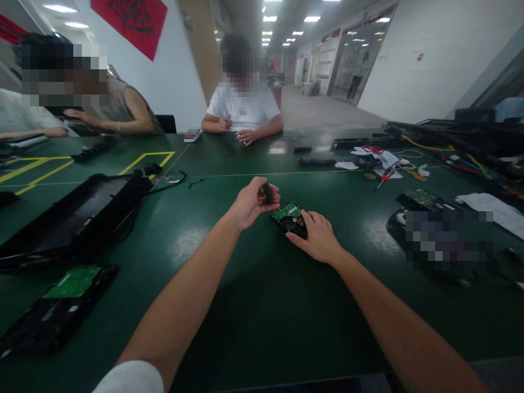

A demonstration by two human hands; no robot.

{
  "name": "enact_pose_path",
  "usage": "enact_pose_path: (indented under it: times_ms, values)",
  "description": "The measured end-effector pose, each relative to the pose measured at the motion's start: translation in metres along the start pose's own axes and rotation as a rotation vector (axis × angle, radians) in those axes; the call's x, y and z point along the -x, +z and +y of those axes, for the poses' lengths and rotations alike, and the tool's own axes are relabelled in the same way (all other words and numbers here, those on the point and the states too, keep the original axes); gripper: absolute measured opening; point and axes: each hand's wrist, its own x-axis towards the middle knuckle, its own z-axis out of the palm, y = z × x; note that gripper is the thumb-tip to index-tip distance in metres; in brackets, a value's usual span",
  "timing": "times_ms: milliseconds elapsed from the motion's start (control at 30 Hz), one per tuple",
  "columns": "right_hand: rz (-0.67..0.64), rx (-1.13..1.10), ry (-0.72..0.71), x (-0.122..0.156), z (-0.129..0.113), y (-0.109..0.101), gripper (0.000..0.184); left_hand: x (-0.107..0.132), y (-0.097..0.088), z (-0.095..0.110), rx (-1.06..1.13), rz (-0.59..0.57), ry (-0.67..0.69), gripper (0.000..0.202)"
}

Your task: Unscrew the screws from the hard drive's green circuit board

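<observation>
Near the middle of the green table, my right hand (317, 237) grips the right side of a hard drive (290, 217) with its thumb and fingers. The drive lies on the tabletop, its green circuit board facing up over a black case. Just to its upper left, my left hand (254, 204) is raised with curled fingers around a small dark green piece with yellow marks (267, 192). Part of that piece is hidden by the fingers, and its kind is not clear.
A long black housing (82, 218) and a black unit with a green board (73, 284) lie left. To the right are a red screwdriver (383, 177), another circuit board (421, 197), a blurred dark object and heaped cables (454, 155). A person (242, 106) sits opposite; others sit left.
</observation>
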Motion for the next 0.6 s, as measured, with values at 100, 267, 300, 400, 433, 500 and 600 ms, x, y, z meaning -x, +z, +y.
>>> enact_pose_path:
  times_ms: [100,267,300,400,433,500,600]
  values:
    - [0.012,0.004,-0.009,0.0005,-0.0009,-0.0002,0.092,0.0005,0.0025,-0.0001,0.010,-0.007,-0.038,0.032]
    - [0.017,0.006,-0.013,0.0011,-0.0014,-0.0008,0.093,0.0013,0.0048,-0.0011,0.008,0.037,-0.017,0.028]
    - [0.014,0.004,-0.013,0.0011,-0.0014,-0.0009,0.093,0.0014,0.0047,-0.0011,0.009,0.059,-0.013,0.028]
    - [0.003,0.002,-0.006,0.0007,-0.0013,-0.0010,0.095,0.0018,0.0037,-0.0007,0.003,0.083,-0.008,0.028]
    - [0.000,0.005,-0.002,0.0006,-0.0013,-0.0012,0.095,0.0018,0.0033,-0.0006,-0.006,0.078,-0.004,0.028]
    - [-0.006,0.012,0.002,0.0005,-0.0016,-0.0015,0.096,0.0016,0.0025,-0.0005,-0.030,0.069,0.007,0.030]
    - [-0.012,0.016,-0.004,0.0004,-0.0019,-0.0024,0.095,0.0013,0.0014,0.0002,-0.065,0.060,0.028,0.030]
